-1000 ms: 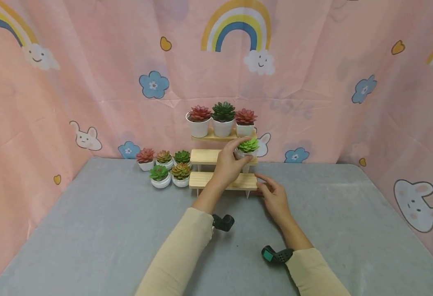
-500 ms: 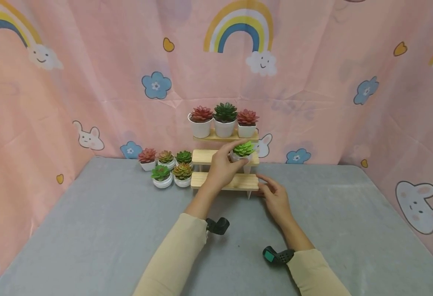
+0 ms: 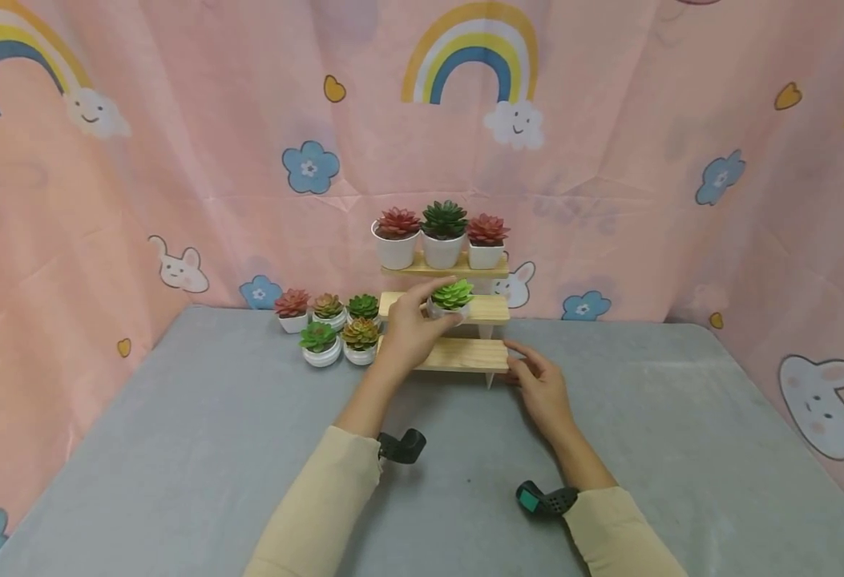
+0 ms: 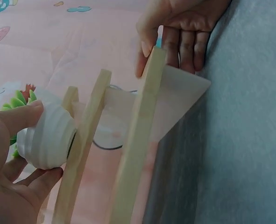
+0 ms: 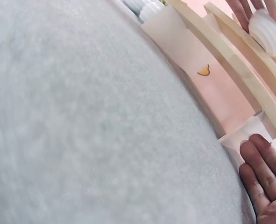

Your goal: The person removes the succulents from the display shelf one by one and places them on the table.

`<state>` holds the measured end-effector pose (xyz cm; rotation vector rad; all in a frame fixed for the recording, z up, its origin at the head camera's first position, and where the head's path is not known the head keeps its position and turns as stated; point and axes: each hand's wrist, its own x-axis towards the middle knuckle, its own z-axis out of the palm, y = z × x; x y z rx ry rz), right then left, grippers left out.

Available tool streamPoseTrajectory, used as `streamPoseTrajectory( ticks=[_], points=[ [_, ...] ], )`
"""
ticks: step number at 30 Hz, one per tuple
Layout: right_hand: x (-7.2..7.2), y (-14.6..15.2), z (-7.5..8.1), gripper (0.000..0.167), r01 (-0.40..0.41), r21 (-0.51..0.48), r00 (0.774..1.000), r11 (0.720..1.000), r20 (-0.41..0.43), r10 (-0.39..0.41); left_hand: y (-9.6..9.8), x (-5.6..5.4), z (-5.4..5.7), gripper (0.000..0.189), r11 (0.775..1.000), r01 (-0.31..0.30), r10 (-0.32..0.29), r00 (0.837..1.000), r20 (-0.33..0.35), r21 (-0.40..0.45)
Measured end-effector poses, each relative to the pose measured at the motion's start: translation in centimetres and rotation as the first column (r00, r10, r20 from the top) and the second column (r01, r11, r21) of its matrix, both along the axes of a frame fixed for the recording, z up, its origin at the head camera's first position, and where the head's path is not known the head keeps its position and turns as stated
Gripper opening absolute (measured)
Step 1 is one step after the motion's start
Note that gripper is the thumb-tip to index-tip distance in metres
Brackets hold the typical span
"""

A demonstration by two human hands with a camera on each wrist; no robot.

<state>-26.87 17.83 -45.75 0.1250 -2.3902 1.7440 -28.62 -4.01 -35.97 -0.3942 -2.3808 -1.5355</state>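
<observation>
My left hand point(image 3: 410, 328) holds a bright green succulent point(image 3: 453, 295) in a ribbed white pot point(image 4: 49, 135), fingers and thumb around the pot. The pot is at the middle board point(image 3: 490, 308) of a three-tier wooden plant stand point(image 3: 465, 353); its base lies close against that board, and I cannot tell if it bears on it. My right hand point(image 3: 543, 393) grips the right end of the bottom board, thumb and a finger at the wood. Its other fingers point(image 5: 259, 158) lie against the pale side panel point(image 4: 182, 95).
Three potted succulents, red point(image 3: 397, 228), dark green point(image 3: 445, 232) and red point(image 3: 487, 240), stand on the top board. Left of the stand, several small potted succulents point(image 3: 318, 344) cluster on the grey table point(image 3: 176, 449). A pink printed cloth point(image 3: 609, 160) hangs behind.
My left hand has slid the green succulent leftward along the middle tier, from its right end towards the middle. My right hand keeps its place at the stand's end.
</observation>
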Motion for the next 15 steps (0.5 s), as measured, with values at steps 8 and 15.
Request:
streamPoseTrajectory(
  ticks=[8,15],
  points=[
    [0.0,0.0,0.1,0.036,0.012,0.031,1.000,0.999,-0.016,-0.012,-2.2,1.1,0.2,0.051,0.997,-0.067,0.067,0.998,-0.002,0.024],
    [0.0,0.0,-0.1,0.036,0.018,0.039,1.000,0.999,-0.016,-0.017,-4.6,2.1,0.2,0.052,0.992,-0.125,0.125,0.992,-0.010,0.035]
  ],
)
